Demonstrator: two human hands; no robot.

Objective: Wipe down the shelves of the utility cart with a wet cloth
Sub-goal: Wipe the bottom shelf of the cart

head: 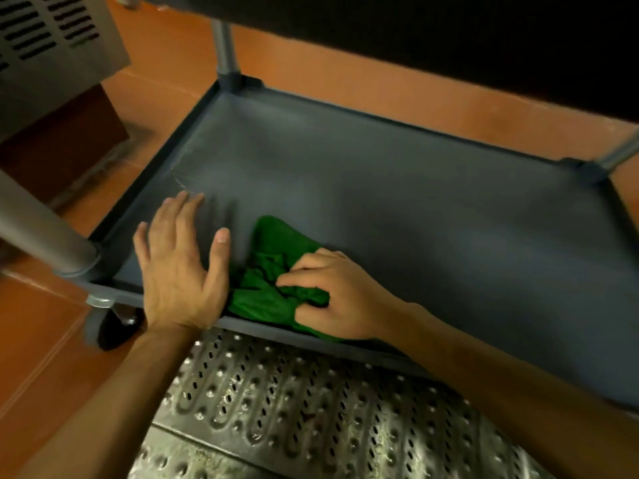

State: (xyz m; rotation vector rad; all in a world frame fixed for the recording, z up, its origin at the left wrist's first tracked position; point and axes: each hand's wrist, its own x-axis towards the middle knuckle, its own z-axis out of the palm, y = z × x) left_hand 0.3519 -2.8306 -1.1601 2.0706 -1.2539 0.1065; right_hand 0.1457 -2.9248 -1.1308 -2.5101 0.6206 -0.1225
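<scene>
The grey bottom shelf (397, 202) of the utility cart fills the middle of the head view, with a raised rim all round. A crumpled green cloth (273, 271) lies on the shelf near its front edge. My right hand (332, 295) lies on the cloth with its fingers curled into the folds, gripping it. My left hand (176, 267) is flat over the shelf's front left part, fingers straight and spread, just left of the cloth. The dark underside of the upper shelf (449, 39) hangs across the top of the view.
Grey cart posts stand at the rear left corner (226, 50), the rear right corner (619, 153) and the near left (38, 233). A black caster (114, 326) sits under the front left corner. A perforated metal floor grate (294, 409) lies below me on orange tiles. A louvred metal cabinet (52, 39) stands at the upper left.
</scene>
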